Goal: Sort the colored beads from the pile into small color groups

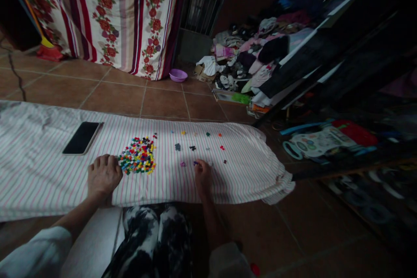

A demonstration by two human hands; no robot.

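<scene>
A heap of small multicoloured cube-like pieces (138, 155) lies on a striped cloth (163, 186). My left hand (104, 174) rests at the heap's left edge with its fingers curled under; whatever may be inside it is hidden. To the right of the heap, small groups sorted by colour stand in rows, among them grey pieces (177, 147), black pieces (193, 148), pink-purple pieces (183, 164) and red pieces (222, 147). At the nearest row, my right hand (203, 177) pinches at a small dark blue piece (195, 163) with its fingertips.
A dark-screened phone (82, 138) lies on the cloth left of the heap. Beyond are a floral curtain (124, 17), a purple basin (178, 75) and a clothes pile (247, 52) on the tiled floor. A toy-like panel (325, 139) sits at the right.
</scene>
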